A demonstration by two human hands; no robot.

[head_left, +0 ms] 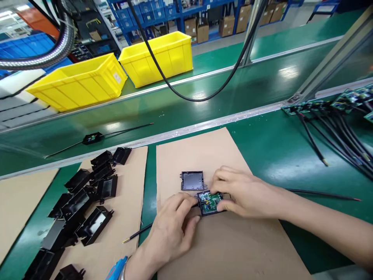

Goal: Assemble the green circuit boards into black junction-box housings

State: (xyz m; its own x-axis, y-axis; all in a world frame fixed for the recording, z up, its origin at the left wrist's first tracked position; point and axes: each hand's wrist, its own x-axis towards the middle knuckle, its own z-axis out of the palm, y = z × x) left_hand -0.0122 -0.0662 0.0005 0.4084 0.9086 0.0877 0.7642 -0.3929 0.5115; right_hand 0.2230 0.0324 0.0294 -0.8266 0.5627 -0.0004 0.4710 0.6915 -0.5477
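Note:
A small black housing with a green circuit board [210, 203] in it lies on a brown cardboard sheet [204, 155]. My left hand [171, 227] pinches its left side with thumb and fingers. My right hand [243, 192] presses on its right side and top. Black wires run out from the housing, one to the left [136, 234] and one to the right [320, 193]. Just behind the housing lies a separate black lid [192, 181], apart from both hands.
Several empty black housings [84, 206] are heaped on a second cardboard sheet at the left. A finished unit with wires [92, 138] lies on the conveyor belt. Two yellow bins [122, 70] stand beyond it. Wired circuit boards [335, 107] pile at the right. A black cable [204, 97] hangs overhead.

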